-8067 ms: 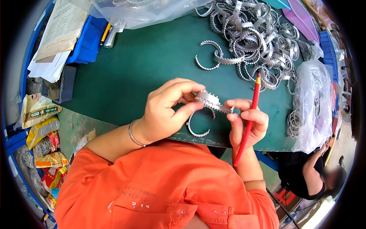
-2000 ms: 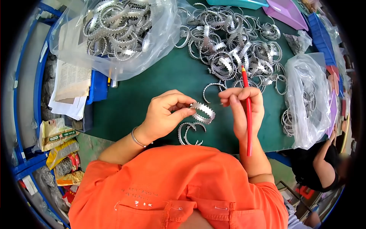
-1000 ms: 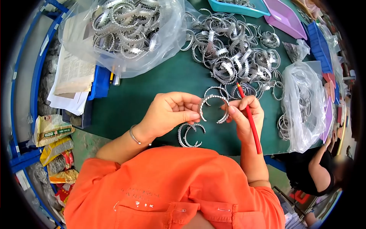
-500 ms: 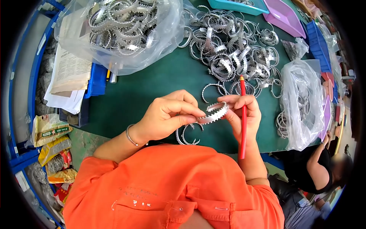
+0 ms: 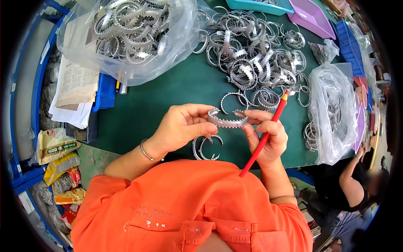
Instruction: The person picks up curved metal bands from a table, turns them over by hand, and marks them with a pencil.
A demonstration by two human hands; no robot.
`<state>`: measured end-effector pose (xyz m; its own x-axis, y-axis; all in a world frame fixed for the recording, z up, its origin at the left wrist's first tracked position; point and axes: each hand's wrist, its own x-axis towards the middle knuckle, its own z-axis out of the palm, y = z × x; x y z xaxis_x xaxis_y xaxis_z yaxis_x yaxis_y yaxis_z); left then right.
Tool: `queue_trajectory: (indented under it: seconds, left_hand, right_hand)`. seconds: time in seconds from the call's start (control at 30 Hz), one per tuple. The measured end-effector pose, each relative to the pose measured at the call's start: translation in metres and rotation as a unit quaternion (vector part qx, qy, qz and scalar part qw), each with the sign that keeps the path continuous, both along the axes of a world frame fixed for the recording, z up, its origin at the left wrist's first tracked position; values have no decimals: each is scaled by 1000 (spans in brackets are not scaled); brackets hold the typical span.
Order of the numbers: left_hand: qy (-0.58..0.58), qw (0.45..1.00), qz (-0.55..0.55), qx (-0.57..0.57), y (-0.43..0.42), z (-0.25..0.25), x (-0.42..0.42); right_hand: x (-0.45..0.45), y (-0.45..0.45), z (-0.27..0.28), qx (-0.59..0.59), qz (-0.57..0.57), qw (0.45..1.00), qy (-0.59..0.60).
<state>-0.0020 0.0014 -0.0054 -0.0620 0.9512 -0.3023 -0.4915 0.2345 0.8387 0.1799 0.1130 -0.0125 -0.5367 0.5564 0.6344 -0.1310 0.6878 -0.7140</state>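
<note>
1. The thumb and fingers of my left hand (image 5: 184,128) were pinched narrow on one side of a toothed metal ring (image 5: 228,123)
2. My right hand (image 5: 268,136) pinched that ring's other side between thumb and fingertips, so it hung between my two hands above the green table (image 5: 147,109), its outer band turned towards me
3. My right fingers also held a red pencil (image 5: 261,147) slanting across them, its yellow-banded end up beyond my knuckles and its other end down over my orange shirt (image 5: 180,201)
4. Just below my left fingertips, nearer my body, two open rings (image 5: 194,148) lay close together on the table
5. Beyond my right fingers lay a heap of similar rings (image 5: 248,72), with one open ring (image 5: 223,103) just past the held one
6. Farther out past my left fingers sat a clear bag (image 5: 179,52) filled with rings
7. Well to the right of my right fingers was another clear bag (image 5: 336,136), rings showing through it
</note>
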Motion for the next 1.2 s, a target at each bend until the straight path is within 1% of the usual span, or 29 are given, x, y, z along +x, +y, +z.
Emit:
queue_trajectory:
  seconds: [0.23,0.33,0.4,0.43,0.5,0.53,0.6,0.67,0.77,0.8,0.83,0.97,1.13,1.2]
  left_hand:
    - [23,1000,18,12,-1,0,2]
    - [43,998,33,29,-2,-2,2]
    - [46,994,60,79,-2,-4,3]
    - [46,994,63,78,-3,-3,4]
    - [121,985,50,117,-4,-2,5]
    - [121,985,51,116,-4,-1,5]
    - [177,972,52,145,-3,1,6]
    - [196,968,42,152,-4,3,5]
    - [228,959,30,165,-5,2,5]
    - [241,955,26,172,-5,1,5]
    - [241,955,26,172,-5,0,6]
    - [238,956,26,170,-4,1,6]
    - [230,959,21,163,-4,0,6]
    - [260,949,26,174,-4,2,5]
  right_hand:
    - [2,1,-4,-21,10,1000,1]
    - [3,0,-6,-58,36,998,-1]
    - [4,-1,-7,-174,70,982,18]
    - [6,-3,-9,-215,75,974,20]
    - [6,-4,-11,-238,82,968,22]
    - [6,-5,-12,-259,87,962,25]
    - [6,-5,-14,-257,94,962,26]
    - [6,-5,-15,-256,101,961,26]
    - [6,-5,-13,-225,93,969,41]
    - [6,-3,-10,-192,82,977,38]
    - [6,-2,-8,-159,72,984,34]
    - [7,-1,-3,-131,69,988,45]
    - [4,-4,9,-117,85,988,55]
    - [3,-4,10,-110,92,988,57]
